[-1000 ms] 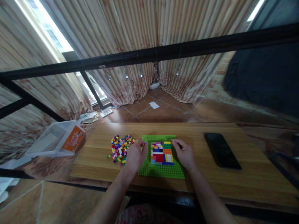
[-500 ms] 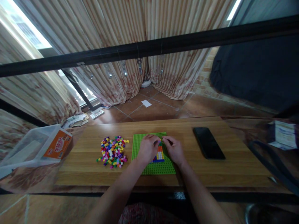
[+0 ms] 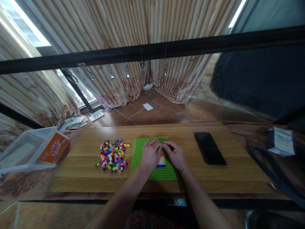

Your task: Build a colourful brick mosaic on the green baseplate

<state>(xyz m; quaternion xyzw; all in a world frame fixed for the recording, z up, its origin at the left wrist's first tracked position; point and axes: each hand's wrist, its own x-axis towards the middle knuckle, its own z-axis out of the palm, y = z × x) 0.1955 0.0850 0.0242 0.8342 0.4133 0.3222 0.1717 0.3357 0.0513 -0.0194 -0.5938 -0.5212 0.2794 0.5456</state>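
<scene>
A green studded baseplate (image 3: 138,156) lies on the wooden table, with a patch of small coloured bricks (image 3: 161,161) in white, orange and blue built on it. Both hands are over the plate. My left hand (image 3: 150,155) is closed in a pinch above the far part of the patch and hides much of it. My right hand (image 3: 175,155) pinches too, its fingertips meeting those of the left. Whatever small piece lies between the fingertips is too small to make out. Left of the plate is a heap of loose mixed-colour bricks (image 3: 111,156).
A black phone (image 3: 210,148) rests on the right of the wooden table (image 3: 81,159). Beyond the table's left end stands a clear plastic tub (image 3: 26,143) with an orange label. A dark strap (image 3: 274,171) hangs at the right, near a box (image 3: 282,141). A dark rail (image 3: 152,52) crosses beyond the table.
My right hand's fingertips have come in against those of my left hand, where a small gap showed before. The whole view has shifted slightly.
</scene>
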